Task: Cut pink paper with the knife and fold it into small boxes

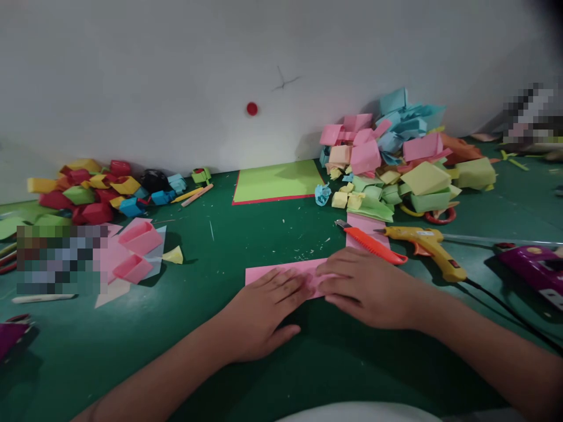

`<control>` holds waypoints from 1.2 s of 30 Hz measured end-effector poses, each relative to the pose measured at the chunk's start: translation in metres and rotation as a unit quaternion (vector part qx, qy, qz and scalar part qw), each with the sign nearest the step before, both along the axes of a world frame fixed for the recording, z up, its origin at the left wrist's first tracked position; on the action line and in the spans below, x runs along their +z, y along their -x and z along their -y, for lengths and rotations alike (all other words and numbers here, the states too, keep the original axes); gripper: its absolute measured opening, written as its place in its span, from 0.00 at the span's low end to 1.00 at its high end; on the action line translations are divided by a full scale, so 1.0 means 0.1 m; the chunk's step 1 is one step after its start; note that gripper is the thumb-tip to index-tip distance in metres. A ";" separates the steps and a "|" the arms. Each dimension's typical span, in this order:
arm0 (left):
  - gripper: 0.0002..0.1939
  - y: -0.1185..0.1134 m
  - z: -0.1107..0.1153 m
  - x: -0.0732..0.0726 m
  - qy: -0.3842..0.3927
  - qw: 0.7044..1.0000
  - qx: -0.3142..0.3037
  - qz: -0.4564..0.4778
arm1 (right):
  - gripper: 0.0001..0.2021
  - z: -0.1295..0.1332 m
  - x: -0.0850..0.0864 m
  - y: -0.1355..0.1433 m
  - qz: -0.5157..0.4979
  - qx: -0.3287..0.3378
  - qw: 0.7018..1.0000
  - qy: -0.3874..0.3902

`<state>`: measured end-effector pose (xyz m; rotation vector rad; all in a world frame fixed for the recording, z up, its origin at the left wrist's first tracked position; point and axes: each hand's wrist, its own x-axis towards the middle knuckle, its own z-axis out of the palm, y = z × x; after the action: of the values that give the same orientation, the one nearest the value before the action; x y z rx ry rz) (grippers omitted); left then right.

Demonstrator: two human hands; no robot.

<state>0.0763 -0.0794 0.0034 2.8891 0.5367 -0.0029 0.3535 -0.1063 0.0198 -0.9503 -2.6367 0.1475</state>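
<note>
A strip of pink paper [259,274] lies flat on the green table in front of me, its middle and right part covered by my hands. My left hand [268,310] rests flat on the strip with its fingers stretched out to the right and its thumb apart. On the strip's right part lies my right hand [367,287], fingers extended to the left, fingertips close to those of the left hand. Just beyond the right hand, an orange utility knife [373,240] lies across another piece of pink paper [358,221].
A yellow glue gun [428,243] with a black cord lies at right, near a purple object [534,272]. Folded paper pieces pile up at back right [396,152] and back left [88,190]. A lime-green card [277,181] with red edges lies by the wall. Pink folded pieces [136,252] sit left.
</note>
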 end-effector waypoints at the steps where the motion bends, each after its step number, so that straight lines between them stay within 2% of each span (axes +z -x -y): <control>1: 0.34 0.00 0.00 0.00 -0.003 1.000 -0.001 -0.004 | 0.12 0.03 0.02 0.03 0.003 0.016 1.000 0.009; 7: 0.33 -0.02 0.00 0.03 -0.015 1.000 -0.001 -0.021 | 0.12 0.07 0.03 0.10 0.043 0.036 0.997 0.054; 21: 0.34 -0.01 0.00 0.00 -0.013 1.000 -0.001 -0.006 | 0.15 0.02 -0.01 0.09 0.048 0.049 0.994 0.083; 29: 0.34 0.01 -0.02 -0.04 -0.020 1.000 -0.004 -0.002 | 0.13 0.02 0.03 0.11 0.039 0.041 0.992 0.116; 36: 0.33 0.01 -0.01 -0.01 -0.020 1.000 -0.006 -0.001 | 0.12 0.03 0.07 0.10 0.033 0.030 0.989 0.143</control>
<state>0.0756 -0.0782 0.0019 2.9312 0.5264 0.0038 0.3440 -0.1090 0.0272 -0.9788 -2.7545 0.5313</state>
